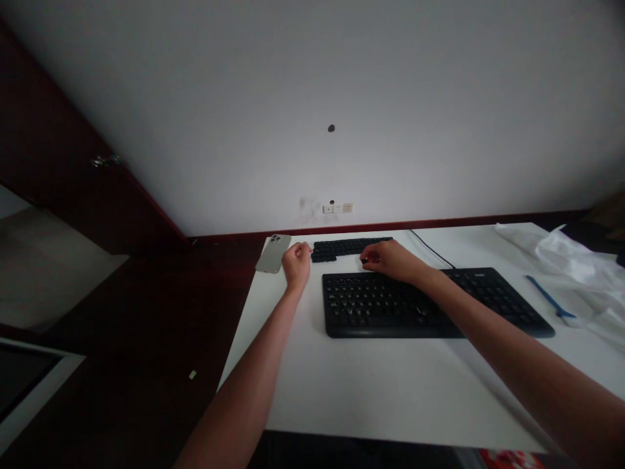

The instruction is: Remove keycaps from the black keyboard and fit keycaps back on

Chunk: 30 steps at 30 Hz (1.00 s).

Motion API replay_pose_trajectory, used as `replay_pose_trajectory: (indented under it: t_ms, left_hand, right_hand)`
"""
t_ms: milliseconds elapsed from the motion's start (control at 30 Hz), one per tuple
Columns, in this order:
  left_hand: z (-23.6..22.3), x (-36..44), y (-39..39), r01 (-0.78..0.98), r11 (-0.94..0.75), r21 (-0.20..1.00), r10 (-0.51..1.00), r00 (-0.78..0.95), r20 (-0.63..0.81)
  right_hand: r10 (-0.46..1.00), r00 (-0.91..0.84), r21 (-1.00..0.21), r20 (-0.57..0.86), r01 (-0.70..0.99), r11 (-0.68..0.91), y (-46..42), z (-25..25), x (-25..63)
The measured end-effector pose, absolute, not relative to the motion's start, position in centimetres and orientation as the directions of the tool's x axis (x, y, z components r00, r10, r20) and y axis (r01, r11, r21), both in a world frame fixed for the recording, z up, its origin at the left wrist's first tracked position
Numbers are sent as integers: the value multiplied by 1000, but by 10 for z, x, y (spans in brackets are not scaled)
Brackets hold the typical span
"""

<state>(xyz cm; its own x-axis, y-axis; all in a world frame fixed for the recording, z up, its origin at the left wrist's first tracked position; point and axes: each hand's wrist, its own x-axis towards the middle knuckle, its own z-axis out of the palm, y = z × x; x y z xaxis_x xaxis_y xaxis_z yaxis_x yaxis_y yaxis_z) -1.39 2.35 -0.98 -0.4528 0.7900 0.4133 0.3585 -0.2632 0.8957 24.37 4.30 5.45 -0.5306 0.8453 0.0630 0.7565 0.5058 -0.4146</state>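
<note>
My right hand [385,259] is above the back edge of a black keyboard [351,329], thumb and fingers pinched on a small black keycap [364,261]. Many of the keyboard's keys show pale marks where caps seem to be off; my right forearm hides part of it. Behind it, loose black keycaps [346,247] lie in rows on the white table, with a short row [324,258] in front at the left. My left hand [297,262] is closed with curled fingers at the left end of those rows, beside a phone [274,254]; anything inside it is hidden.
The white table [342,391] stands near a grey wall with sockets [338,208]. A black cable [432,249] runs back from the keyboard. To the right lie a blue brush-like tool [549,298] and crumpled white plastic [566,254]. A dark red door [73,143] is at left.
</note>
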Motion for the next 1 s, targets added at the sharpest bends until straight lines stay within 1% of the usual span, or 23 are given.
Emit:
replay_pose_trajectory:
  t_ms: [67, 200, 300, 467, 633, 833, 1000]
  left_hand:
    - [-10, -14, 24, 357, -265, 896, 793, -448, 413]
    - [-11, -14, 25, 351, -279, 894, 795, -437, 421]
    - [-11, -13, 25, 351, -273, 896, 795, -443, 415]
    - [-10, -13, 25, 360, -274, 892, 794, -438, 421]
    - [-7, -12, 23, 346, -260, 901, 799, -447, 402]
    - [-8, -12, 23, 349, -265, 899, 800, -440, 407]
    - [-9, -12, 25, 341, -264, 902, 805, -437, 401]
  right_hand:
    - [858, -510, -391, 51, 781, 487, 55, 40, 237]
    - [867, -497, -394, 48, 788, 473, 64, 23, 228]
    - [873, -486, -391, 39, 797, 461, 64, 23, 233]
    - [919, -394, -349, -3, 861, 369, 63, 25, 245]
    - [919, -395, -335, 5, 865, 374, 63, 22, 229]
    - [928, -372, -367, -11, 865, 342, 59, 24, 211]
    - [918, -396, -383, -12, 850, 362, 56, 26, 213]
